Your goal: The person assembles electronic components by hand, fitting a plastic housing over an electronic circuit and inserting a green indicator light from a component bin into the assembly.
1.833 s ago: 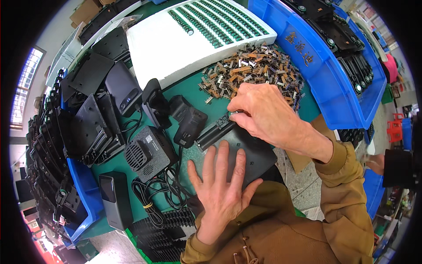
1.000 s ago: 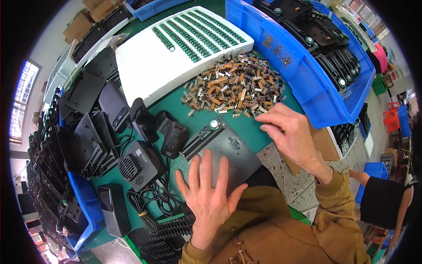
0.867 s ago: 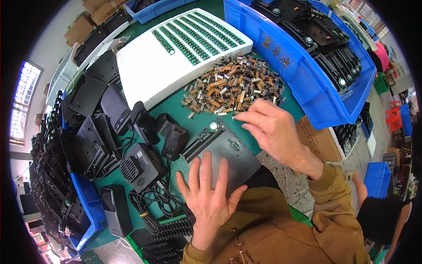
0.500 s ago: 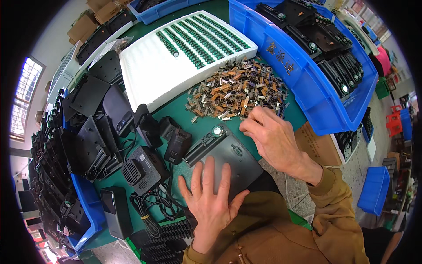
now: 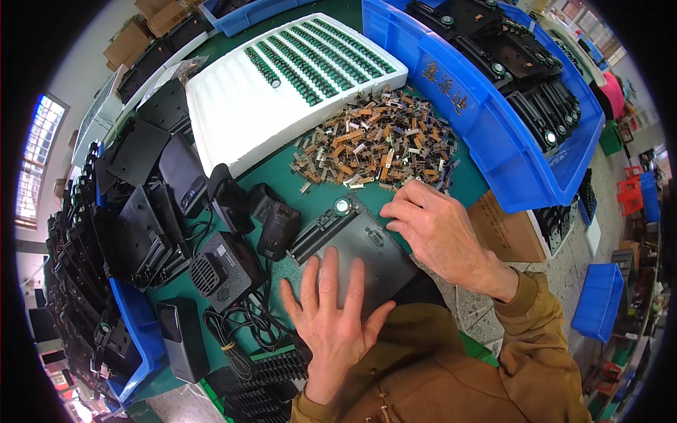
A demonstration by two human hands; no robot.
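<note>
My left hand (image 5: 333, 310) lies flat with fingers spread on a black plastic panel (image 5: 386, 262), which rests on the green table mat at its near edge. A round silver-and-green part (image 5: 343, 206) sits in the panel's far end, beside a long raised channel. My right hand (image 5: 441, 229) is held over the panel's right edge, with thumb and fingertips pinched together. Whatever is between those fingertips is too small or hidden to make out. Just beyond that hand spreads a heap of small metal-and-brown switch-like parts (image 5: 377, 141).
A white foam tray (image 5: 233, 106) with rows of green coils lies behind. Blue bins (image 5: 486, 134) of black panels stand to the right and left. Black adapters (image 5: 278, 229), coiled cables (image 5: 240, 328) and a dark box (image 5: 182, 338) crowd the left. A cardboard piece (image 5: 508, 229) lies right.
My right hand has drawn slightly nearer, away from the heap of small parts and toward the panel. My left hand stays flat on the panel. The whole view has shifted a little.
</note>
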